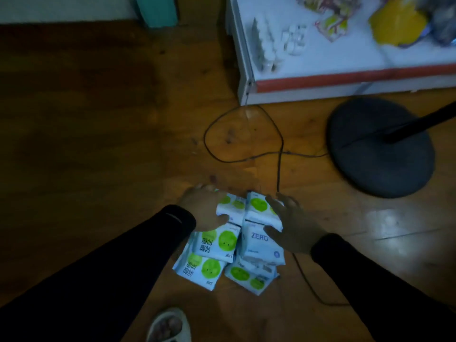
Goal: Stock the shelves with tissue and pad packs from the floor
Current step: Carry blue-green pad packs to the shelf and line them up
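Packs (pixel 217 243) of tissue or pads, six that I can count, lie heaped on the wooden floor (pixel 98 119), white with green circles; one reads "ZERO" (pixel 259 240). Left hand (pixel 204 211) curls round the top left pack (pixel 232 208), thumb under its near edge. Right hand (pixel 293 228) grips the top right pack (pixel 259 208), fingers over it. One shelf (pixel 320 70) stands well apart beyond them, carrying small white bottles (pixel 266 45) and bright packets (pixel 394 23). One black cable (pixel 278 154) loops between, beside one round stand base (pixel 370 154). One slipper (pixel 167 327) shows below.
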Demonstrator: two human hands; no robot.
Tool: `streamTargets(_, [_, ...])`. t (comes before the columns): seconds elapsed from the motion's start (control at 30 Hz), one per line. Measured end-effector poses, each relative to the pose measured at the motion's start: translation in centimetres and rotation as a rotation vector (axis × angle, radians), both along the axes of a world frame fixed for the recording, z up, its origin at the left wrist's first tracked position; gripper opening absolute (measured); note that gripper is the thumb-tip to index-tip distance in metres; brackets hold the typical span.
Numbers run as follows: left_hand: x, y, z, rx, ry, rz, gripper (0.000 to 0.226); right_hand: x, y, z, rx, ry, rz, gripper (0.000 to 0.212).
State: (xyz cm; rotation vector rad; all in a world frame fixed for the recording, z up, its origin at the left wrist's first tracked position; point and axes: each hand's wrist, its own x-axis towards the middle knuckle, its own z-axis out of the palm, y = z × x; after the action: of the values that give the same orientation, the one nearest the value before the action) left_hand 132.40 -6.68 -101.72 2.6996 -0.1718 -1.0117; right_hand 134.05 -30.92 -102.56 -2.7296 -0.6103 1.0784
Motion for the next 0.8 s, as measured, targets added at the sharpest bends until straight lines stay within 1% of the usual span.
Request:
streamTargets(0.07, [-0.3,1.5,6.1,-0.016,-0.059,0.066,0.074,0.3,0.5,6.4,0.061,-0.053,-0.017,0.071])
streamTargets(0.13, [-0.4,2.9,13.4,-0.028,-0.135,0.149,0.079,0.9,1.6,13.6,0.147,-0.158,-0.018,0.069])
streamTargets(0.2, [-0.8,4.7,21.5,0.002,-0.245,0.204,0.081,1.6,3.1,21.2,0.23,-0.26,0.016,0.068])
streamTargets(0.33, [-3.3,8.8,37.9,0.035,-0.506,0.308,0.064,2.0,7.4,37.2,0.429,-0.439,0.078,0.066])
streamTargets(0.4, [-6.0,10.8,46.1,0.059,-0.619,0.384,0.062,1.3,9.8,45.0,0.529,-0.514,0.117,0.067])
streamTargets(0.47, [-9.6,12.2,54.0,0.097,-0.711,0.46,0.064,-0.3,12.1,52.2,0.607,-0.557,0.185,0.068])
streamTargets(0.57, [-16.3,13.5,65.0,0.179,-0.816,0.583,0.074,-4.0,15.3,62.0,0.704,-0.603,0.308,0.069])
streamTargets(0.63, [-21.7,14.3,71.2,0.252,-0.867,0.662,0.08,-7.2,17.4,68.4,0.754,-0.628,0.402,0.07])
streamTargets(0.7, [-27.6,15.2,76.9,0.315,-0.901,0.742,0.079,-10.6,19.6,74.3,0.789,-0.62,0.495,0.07])
streamTargets(0.8, [-37.1,16.6,84.6,0.465,-0.945,0.842,0.078,-16.2,23.7,81.9,0.869,-0.657,0.626,0.071])
